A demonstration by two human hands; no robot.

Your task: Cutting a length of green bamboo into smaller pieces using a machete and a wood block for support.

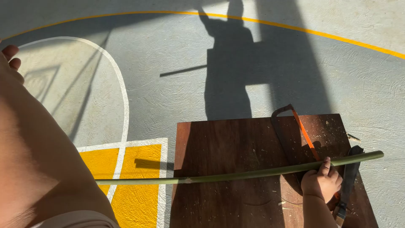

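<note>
Nearest the camera, the person's bare leg fills the lower left, its toes (10, 59) reaching up the left edge; the left hand does not show in this view. Low on the right, the right hand (321, 182) is clenched around a long green stalk (236, 175), thumb over its top; the stalk lies almost level, running from above the yellow painted block (139, 198) on the left, across the dark wooden board (236, 147), to past the board's right edge.

Under the hand and across the board lies a hacksaw (301, 131) with a dark frame and an orange blade, partly hidden by the hand and the stalk; just right of the hand lies a long dark blade (350, 173), its handle at the bottom edge; pale chips and sawdust are scattered on the board.

The ground is rough grey painted concrete (168, 93) with a curved white line (120, 84) and, farther off, a yellow arc (295, 27); a long shadow falls across it from the top in strong sunlight.
</note>
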